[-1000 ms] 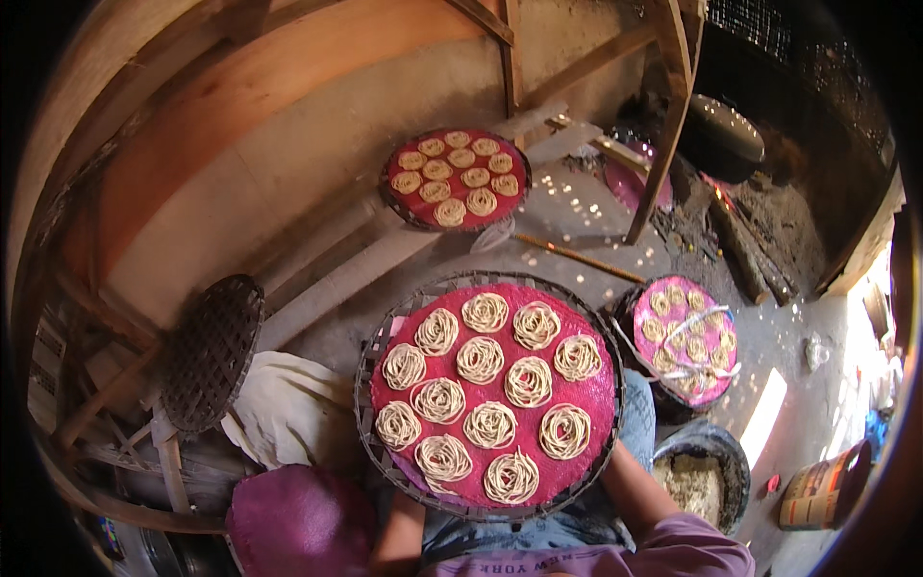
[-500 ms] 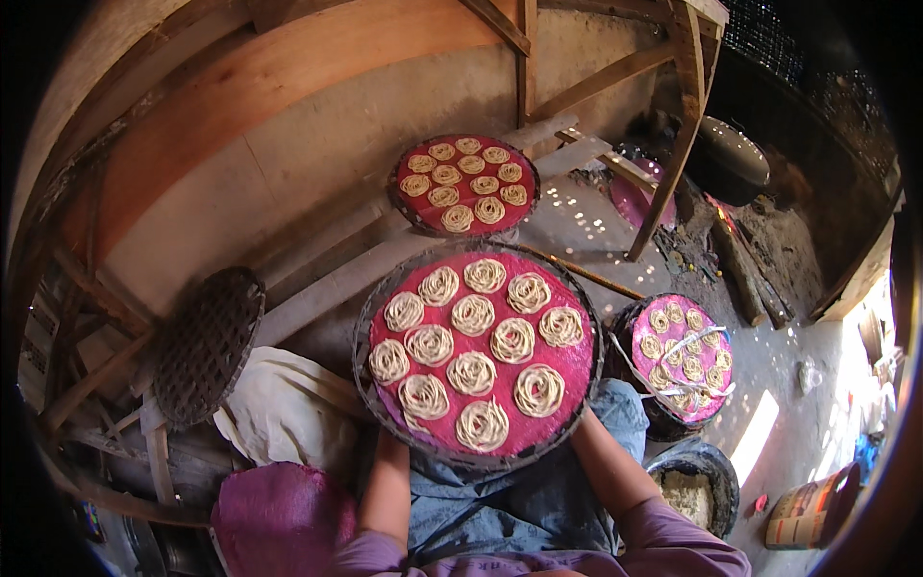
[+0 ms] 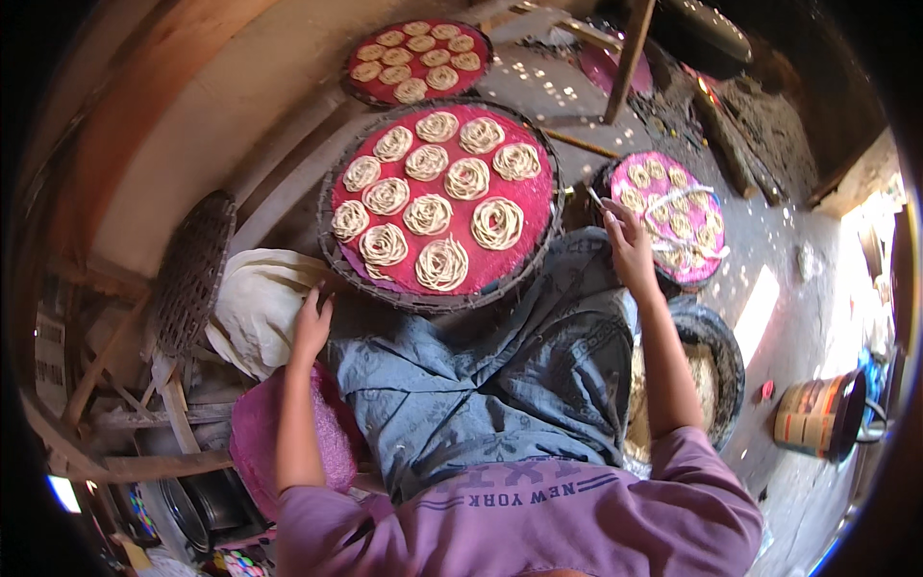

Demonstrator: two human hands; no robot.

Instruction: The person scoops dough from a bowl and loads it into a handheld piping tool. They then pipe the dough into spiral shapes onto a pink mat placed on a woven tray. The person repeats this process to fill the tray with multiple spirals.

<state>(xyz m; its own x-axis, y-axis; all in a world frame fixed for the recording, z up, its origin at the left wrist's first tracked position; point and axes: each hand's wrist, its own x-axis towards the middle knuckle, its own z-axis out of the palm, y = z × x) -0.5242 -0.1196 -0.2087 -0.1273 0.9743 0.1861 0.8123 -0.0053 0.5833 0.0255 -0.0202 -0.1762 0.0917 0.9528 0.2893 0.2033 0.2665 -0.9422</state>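
A large round woven tray [image 3: 441,306] with a pink-red sheet holds several pale noodle coils [image 3: 426,213] and rests in front of my lap. My left hand [image 3: 312,322] is beside its lower left rim, apart from it, with the fingers loosely bent and nothing visible in them. To the right of the tray, my right hand [image 3: 630,245] pinches a thin white strap [image 3: 596,198]. It is next to a smaller round basket stack [image 3: 694,279] topped with a pink sheet, more coils and white straps across them.
Another coil-laden round tray [image 3: 418,62] lies beyond. An empty woven tray [image 3: 195,274] leans at left above pale cloth-like material [image 3: 264,308] and a purple-pink sheet [image 3: 255,433]. At right are a dark tub [image 3: 729,375], a bucket [image 3: 817,418], firewood [image 3: 726,144] and a wooden post [image 3: 630,62].
Both hands have left the large tray's near rim. My left hand is out to the left; my right hand has moved beside the small basket stack and grips a strap. The view has tilted down.
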